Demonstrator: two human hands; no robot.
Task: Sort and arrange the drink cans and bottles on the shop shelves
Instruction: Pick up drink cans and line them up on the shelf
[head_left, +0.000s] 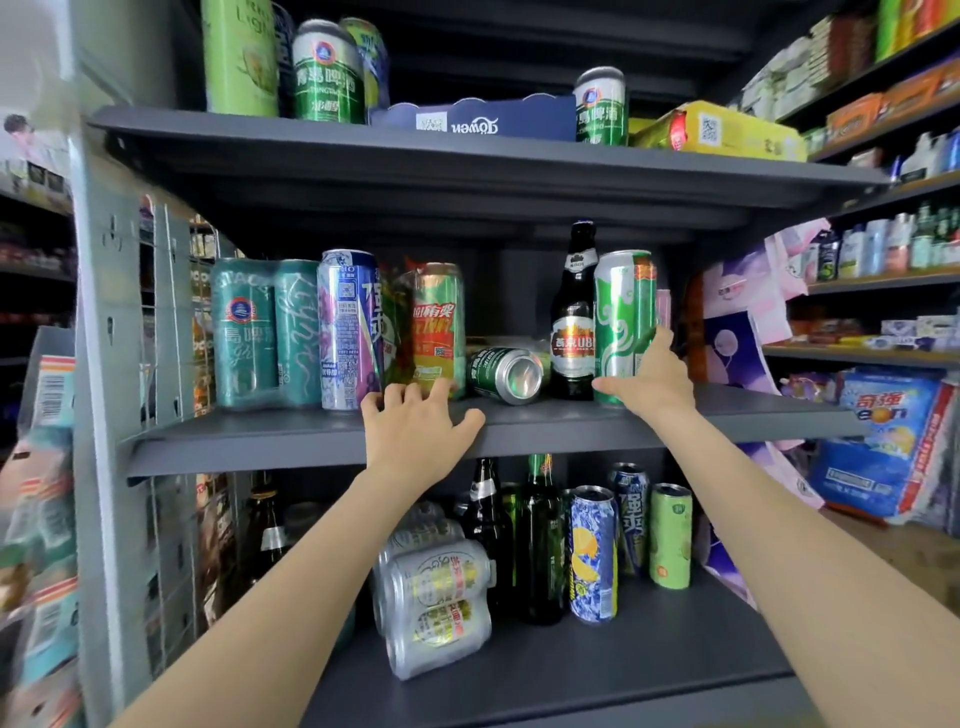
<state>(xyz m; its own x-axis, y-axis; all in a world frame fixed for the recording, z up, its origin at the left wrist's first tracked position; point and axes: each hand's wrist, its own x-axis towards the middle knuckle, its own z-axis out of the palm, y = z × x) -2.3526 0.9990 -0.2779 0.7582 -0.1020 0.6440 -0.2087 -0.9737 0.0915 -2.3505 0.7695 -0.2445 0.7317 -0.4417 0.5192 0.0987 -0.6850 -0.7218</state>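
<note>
My right hand grips the base of a tall green-and-silver can standing at the right of the middle shelf. A dark beer bottle stands just left of that can. A small green can lies on its side in the middle. My left hand rests on the shelf's front, its fingertips at the foot of a wrapped red-and-green can pack. A blue-and-purple can and a teal can pack stand further left.
The top shelf carries green cans, a blue cardboard tray and a yellow pack. The bottom shelf holds a silver can pack, dark bottles and several cans. A wire rack stands at the left; other shop shelves and blue bags at the right.
</note>
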